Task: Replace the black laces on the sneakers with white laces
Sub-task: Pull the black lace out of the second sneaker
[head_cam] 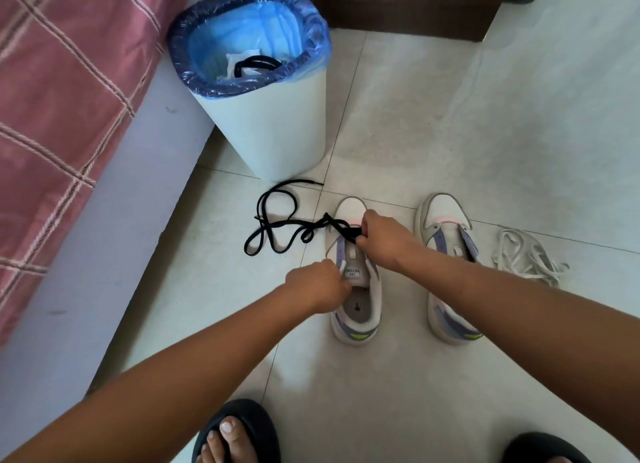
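Note:
Two white and purple sneakers stand side by side on the tiled floor. My right hand (384, 239) pinches a black lace (277, 225) at the lowest eyelets of the left sneaker (356, 318); most of that lace lies looped on the floor to the left. My left hand (317, 286) grips the edge of this sneaker beside its tongue. The right sneaker (445, 234) has no lace in it. A heap of white laces (523, 256) lies on the floor just right of it.
A white bin (273, 130) with a blue liner stands behind the shoes and holds another black lace (256, 64). A bed with a red checked cover (59, 109) runs along the left. A dark wooden cabinet (408, 5) stands at the back. My feet in black slippers (239, 431) are at the bottom.

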Tool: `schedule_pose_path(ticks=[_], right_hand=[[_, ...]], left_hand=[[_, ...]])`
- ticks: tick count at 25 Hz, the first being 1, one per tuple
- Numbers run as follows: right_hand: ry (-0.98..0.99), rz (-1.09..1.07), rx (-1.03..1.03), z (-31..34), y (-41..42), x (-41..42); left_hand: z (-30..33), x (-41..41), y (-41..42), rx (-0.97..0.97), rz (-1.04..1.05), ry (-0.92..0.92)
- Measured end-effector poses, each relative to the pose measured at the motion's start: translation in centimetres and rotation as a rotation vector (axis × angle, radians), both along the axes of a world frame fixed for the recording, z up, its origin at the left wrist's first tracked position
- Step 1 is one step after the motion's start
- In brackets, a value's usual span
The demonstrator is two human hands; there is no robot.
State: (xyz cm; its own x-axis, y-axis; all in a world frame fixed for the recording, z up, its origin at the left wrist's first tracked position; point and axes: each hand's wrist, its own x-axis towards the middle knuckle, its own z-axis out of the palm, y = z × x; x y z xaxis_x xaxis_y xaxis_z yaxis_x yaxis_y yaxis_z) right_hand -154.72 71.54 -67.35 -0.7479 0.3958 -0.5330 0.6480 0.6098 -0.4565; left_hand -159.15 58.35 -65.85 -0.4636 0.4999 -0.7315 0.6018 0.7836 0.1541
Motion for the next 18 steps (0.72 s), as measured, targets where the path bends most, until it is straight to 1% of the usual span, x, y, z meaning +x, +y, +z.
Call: schedule_pose_path(ticks=[1, 4, 7, 9, 12, 14, 16, 18], right_hand=[[-0.030, 0.049, 0.049, 0.0, -0.1, -0.3], [-0.093, 0.216, 0.202, 0.3, -0.1, -0.7], [-0.107, 0.365, 0.209, 0.7, 0.5, -0.7], [-0.100, 0.414, 0.184, 0.7, 1.0, -0.5], [-0.066, 0.376, 0.212, 0.6, 0.6, -0.2], [-0.098, 0.346, 0.273, 0.8, -0.2, -0.5], [-0.175, 0.309, 0.312, 1.0, -1.0, -1.4], [-0.230, 0.254, 0.310, 1.2, -1.7, -2.4]], left_hand=[[-0.3, 0.4, -0.2, 0.001, 0.022, 0.024], [-0.8, 0.7, -0.4, 0.014, 0.074, 0.017], [-1.0, 0.2, -0.8, 0.018, 0.050, 0.044], [-1.1, -0.2, -1.2, 0.029, 0.031, 0.073], [-1.1, -0.8, -1.4, 0.039, 0.032, 0.131], [-1.1, -0.7, -1.4, 0.061, -0.022, 0.247], [-1.7, 0.0, -1.3, 0.231, -0.105, 0.511], [-1.9, 1.1, -1.0, 0.352, -0.090, 0.525]])
